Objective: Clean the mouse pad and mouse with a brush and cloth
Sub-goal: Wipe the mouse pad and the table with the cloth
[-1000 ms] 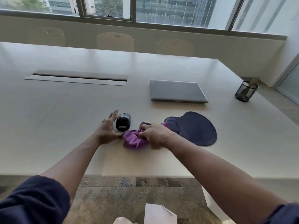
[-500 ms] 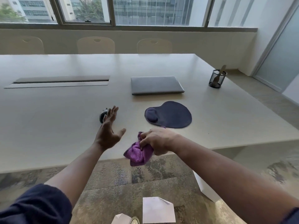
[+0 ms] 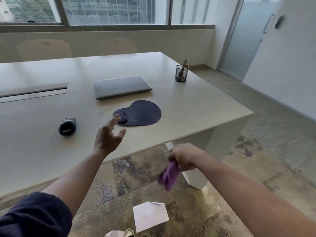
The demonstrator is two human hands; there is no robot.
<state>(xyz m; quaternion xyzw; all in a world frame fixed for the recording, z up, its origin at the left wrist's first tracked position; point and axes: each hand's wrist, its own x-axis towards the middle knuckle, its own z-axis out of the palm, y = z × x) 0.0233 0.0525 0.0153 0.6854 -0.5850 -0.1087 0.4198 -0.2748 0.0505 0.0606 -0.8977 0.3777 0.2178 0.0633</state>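
Observation:
A dark blue mouse pad (image 3: 142, 113) with a wrist rest lies on the pale table (image 3: 188, 106). The black mouse (image 3: 67, 126) sits to its left, apart from it. My left hand (image 3: 109, 135) hovers above the table with fingers spread, between mouse and pad, holding nothing. My right hand (image 3: 184, 158) is off the table's front edge, lower right, and grips a bunched purple cloth (image 3: 168, 177) that hangs down over the floor. A wooden-handled brush (image 3: 183, 65) stands in a black mesh cup (image 3: 181, 73) at the far right of the table.
A closed grey laptop (image 3: 122, 88) lies behind the mouse pad. A cable hatch (image 3: 32, 92) is set into the table at left. Chairs (image 3: 44, 50) stand along the far side. White paper pieces (image 3: 149, 215) lie on the patterned carpet. A glass door (image 3: 248, 40) is at right.
My right hand has carried the purple cloth off the table, down and to the right. My left hand let go of the mouse and lifted. The view has swung right.

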